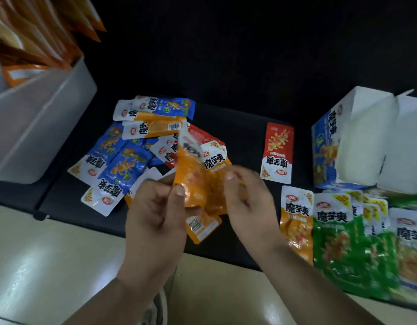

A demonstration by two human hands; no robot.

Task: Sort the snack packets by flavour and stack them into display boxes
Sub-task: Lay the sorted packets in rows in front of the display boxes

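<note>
Floor (pixel 62 266), pale and glossy, fills the nearest strip below both forearms, and a dark table (pixel 238 127) starts just beyond the wrists. The left hand (pixel 156 207) and right hand (pixel 247 202) meet above the table's near edge, their fingers closed narrowly on a small bunch of orange packets (pixel 198 184); the left thumb presses the bunch's lower left edge, the right thumb its right edge. How many packets are in the bunch is hard to tell, since they blur. Under the fingers another orange packet (pixel 201 227) lies with its barcode up.

Right of the right fingers an orange packet (pixel 296 221) lies flat, touching a spread of green packets (pixel 338 245) that runs to the frame's edge. Beyond these, a red packet (pixel 277 152) lies alone, apart from the rest.

Just past the fingertips, partly hidden by the held bunch, sits a mixed pile (pixel 132 148) of blue, orange and red packets, overlapping at all angles.

Far right of the fingers stands a blue box (pixel 324 146) with white flaps open. Far left, a white box (pixel 43 118) holds upright orange packs (pixel 38 31). The room behind the table is black and unreadable.
</note>
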